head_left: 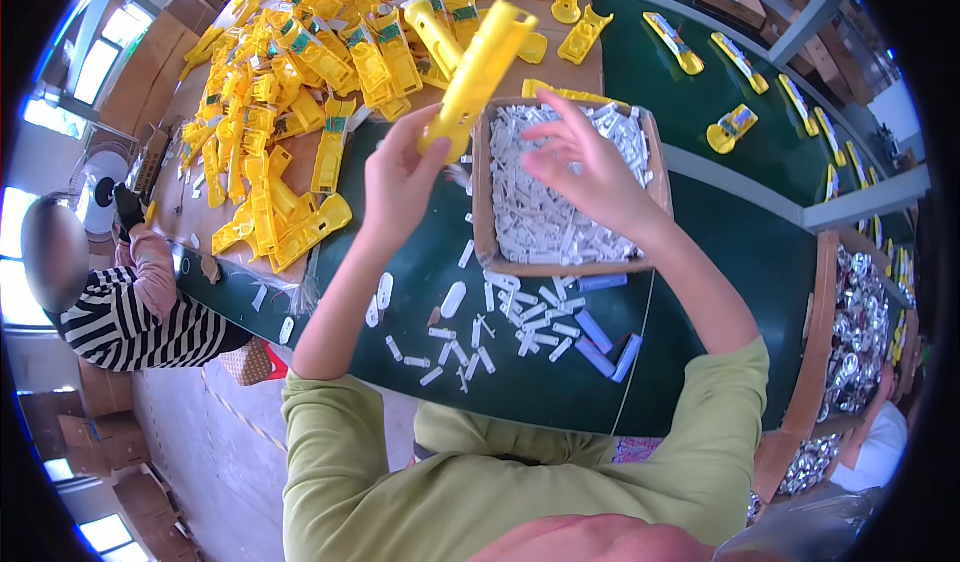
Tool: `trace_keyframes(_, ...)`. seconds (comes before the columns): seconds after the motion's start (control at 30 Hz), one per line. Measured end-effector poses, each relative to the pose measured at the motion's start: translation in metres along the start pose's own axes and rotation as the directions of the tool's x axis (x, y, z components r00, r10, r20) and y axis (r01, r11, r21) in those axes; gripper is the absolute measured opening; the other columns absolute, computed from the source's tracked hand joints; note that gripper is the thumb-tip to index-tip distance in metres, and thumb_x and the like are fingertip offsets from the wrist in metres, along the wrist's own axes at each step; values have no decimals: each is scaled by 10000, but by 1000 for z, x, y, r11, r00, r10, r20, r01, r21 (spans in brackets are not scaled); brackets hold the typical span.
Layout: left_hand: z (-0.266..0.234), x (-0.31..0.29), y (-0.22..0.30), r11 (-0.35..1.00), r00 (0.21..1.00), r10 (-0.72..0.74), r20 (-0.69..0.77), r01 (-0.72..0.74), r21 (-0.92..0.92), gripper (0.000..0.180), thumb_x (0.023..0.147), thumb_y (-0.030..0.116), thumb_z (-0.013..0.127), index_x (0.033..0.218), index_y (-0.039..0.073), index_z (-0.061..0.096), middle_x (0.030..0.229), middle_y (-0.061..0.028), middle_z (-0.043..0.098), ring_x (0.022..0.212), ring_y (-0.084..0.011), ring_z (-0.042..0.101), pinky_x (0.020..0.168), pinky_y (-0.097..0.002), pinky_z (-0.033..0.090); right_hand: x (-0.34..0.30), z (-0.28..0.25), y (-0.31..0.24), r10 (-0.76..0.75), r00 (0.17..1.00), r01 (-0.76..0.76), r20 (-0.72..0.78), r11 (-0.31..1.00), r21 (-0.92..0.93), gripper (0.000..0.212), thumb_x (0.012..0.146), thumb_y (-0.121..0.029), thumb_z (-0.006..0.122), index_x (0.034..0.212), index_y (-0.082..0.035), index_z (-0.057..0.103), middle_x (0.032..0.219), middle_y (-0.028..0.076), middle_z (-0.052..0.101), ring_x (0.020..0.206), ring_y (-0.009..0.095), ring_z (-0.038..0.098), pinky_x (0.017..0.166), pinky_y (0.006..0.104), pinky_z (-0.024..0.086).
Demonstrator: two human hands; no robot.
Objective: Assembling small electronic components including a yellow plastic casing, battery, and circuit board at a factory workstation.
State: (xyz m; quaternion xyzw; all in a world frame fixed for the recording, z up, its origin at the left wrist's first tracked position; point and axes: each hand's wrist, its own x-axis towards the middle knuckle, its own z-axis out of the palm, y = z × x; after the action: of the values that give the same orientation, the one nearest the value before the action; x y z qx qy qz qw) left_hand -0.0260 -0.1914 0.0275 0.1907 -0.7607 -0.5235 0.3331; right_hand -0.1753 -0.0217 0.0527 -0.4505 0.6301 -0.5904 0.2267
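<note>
Left hand [398,177]: your fingers are closed around the lower end of the yellow housing [478,74], upper middle of the frame.
Right hand [590,174]: fingers spread, empty, over the cardboard box [482,227] of white clips [545,217].
Handling: rigid, smooth, light plastic, I'd judge; grip mid-body.

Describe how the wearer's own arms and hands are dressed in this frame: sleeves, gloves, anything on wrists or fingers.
Both hands are bare: no gloves on the left hand or the right hand, and no watch, band or ring shows. The forearms are uncovered up to about the elbows. Above that, olive-green sleeves of a plain soft top are pushed up, wrinkled at the cuffs, with no visible print or markings.
</note>
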Motion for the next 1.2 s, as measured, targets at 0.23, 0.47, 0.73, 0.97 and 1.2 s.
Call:
trace_keyframes(0.23,22,-55,88,626,811,559,172,-549,554,348,837,159,625,1141,7,556,1116,-149,543,957,-231,528,807,-340,435,-4,15,-28,-238,968,251,-82,942,224,514,839,-213,634,1258,-9,417,1012,91,596,889,109,580,714,263,482)
trace_keyframes(0.47,44,-71,106,866,795,89,600,237,-441,702,923,613,264,1317,40,360,1280,-128,470,1188,-229,478,965,-383,415,-66,-6,-101,-323,915,275,241,937,215,514,829,-54,543,1313,-16,374,1111,82,513,1029,178,496,882,319,402)
trace_keyframes(0.73,76,-106,122,903,827,206,523,45,-427,911,832,748,198,1253,-28,421,1071,-133,587,969,-217,608,802,-327,501,-152,-3,-52,-139,982,45,126,827,560,916,795,-484,664,1441,-50,181,1347,93,384,1183,181,439,957,332,405)
trace_keyframes(0.97,80,-91,111,879,866,264,425,-35,-476,805,880,690,199,1186,-17,431,941,-122,604,880,-205,598,797,-327,467,-202,30,-38,235,959,-281,157,750,599,349,922,-162,525,1233,-17,460,1032,78,563,807,117,593,738,249,479)
trace_keyframes(1.2,75,-66,85,939,934,299,193,-252,-235,688,923,627,219,1111,6,449,886,-127,604,825,-191,594,754,-317,462,-179,23,-16,178,972,-98,-152,899,426,282,942,-149,503,1183,-4,485,894,49,579,745,90,589,670,229,474)
